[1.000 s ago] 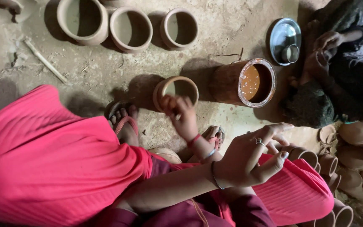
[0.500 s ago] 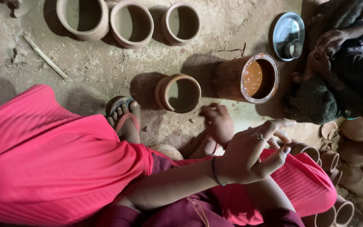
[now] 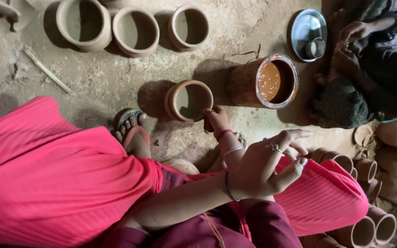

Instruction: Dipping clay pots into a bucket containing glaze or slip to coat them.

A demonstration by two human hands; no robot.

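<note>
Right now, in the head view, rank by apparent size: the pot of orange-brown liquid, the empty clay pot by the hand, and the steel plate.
1. Pot of orange-brown liquid
2. Empty clay pot
3. Steel plate, close to the empty pot, so unsure.

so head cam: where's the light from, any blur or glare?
Head view: sharp, no motion blur; light comes from the right, so the clay pot and slip bucket cast shadows leftward; mild glare on the steel plate; top-right corner falls dark.
</note>
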